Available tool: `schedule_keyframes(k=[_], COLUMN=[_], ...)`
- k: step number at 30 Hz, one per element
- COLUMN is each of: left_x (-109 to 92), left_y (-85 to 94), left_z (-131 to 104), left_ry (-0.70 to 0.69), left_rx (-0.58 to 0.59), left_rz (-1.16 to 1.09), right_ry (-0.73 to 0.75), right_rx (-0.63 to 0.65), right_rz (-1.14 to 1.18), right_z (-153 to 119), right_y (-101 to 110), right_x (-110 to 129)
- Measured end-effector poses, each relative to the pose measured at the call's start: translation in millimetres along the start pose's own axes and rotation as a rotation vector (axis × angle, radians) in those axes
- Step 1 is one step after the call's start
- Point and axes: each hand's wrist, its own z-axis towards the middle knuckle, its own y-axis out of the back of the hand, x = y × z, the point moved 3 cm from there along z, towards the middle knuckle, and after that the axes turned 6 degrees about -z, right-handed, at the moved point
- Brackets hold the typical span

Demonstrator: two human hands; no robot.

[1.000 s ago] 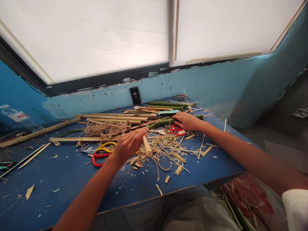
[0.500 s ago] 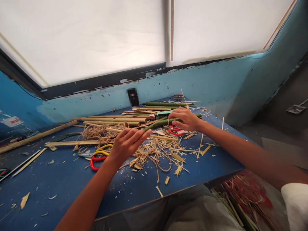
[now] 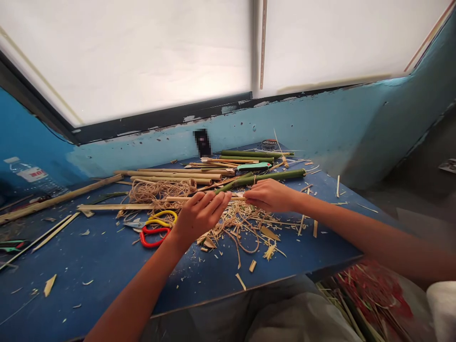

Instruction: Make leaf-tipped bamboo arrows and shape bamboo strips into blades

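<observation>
Across the middle of the blue table (image 3: 117, 280): one pale stick (image 3: 178, 199), roughly level. Left hand (image 3: 204, 211): fingers curled loosely over the stick. Right hand (image 3: 269, 195): fingers and thumb pinched together at its right end. Just beyond: one green bamboo stem (image 3: 288, 175), slanting toward far right. Below and around the hands: wood shavings (image 3: 256, 217). To the left: tangled twine (image 3: 155, 191); nearer, scissors (image 3: 145, 232), handles red and yellow. Far side: turquoise-handled tool (image 3: 253, 166); tan bamboo lengths (image 3: 178, 175). Far left: clear bottle (image 3: 32, 173), labelled.
</observation>
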Motion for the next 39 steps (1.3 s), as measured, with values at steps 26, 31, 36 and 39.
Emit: schedule_keyframes(k=[26,31,36,39], left_x=[95,110,129,139], left_y=[-60.1,-53.5,-34.4,-25.2], left_z=[-73,-84,-98,-108], left_ry=[0.569,0.681,0.864,0.938], left_rx=[0.463,0.562,0.58,0.526], left_rz=[-0.289,-0.264,-0.092,-0.002], right_ry=[-0.556,-0.603,-0.636,-0.64], right_rx=[-0.099,-0.116,-0.16,-0.188], right_rz=[-0.304,-0.283,-0.259,-0.244], right_z=[-25,-29,-32,-32], right_y=[-5,-13,-16,-18], right_x=[-77,-87,-90,-88])
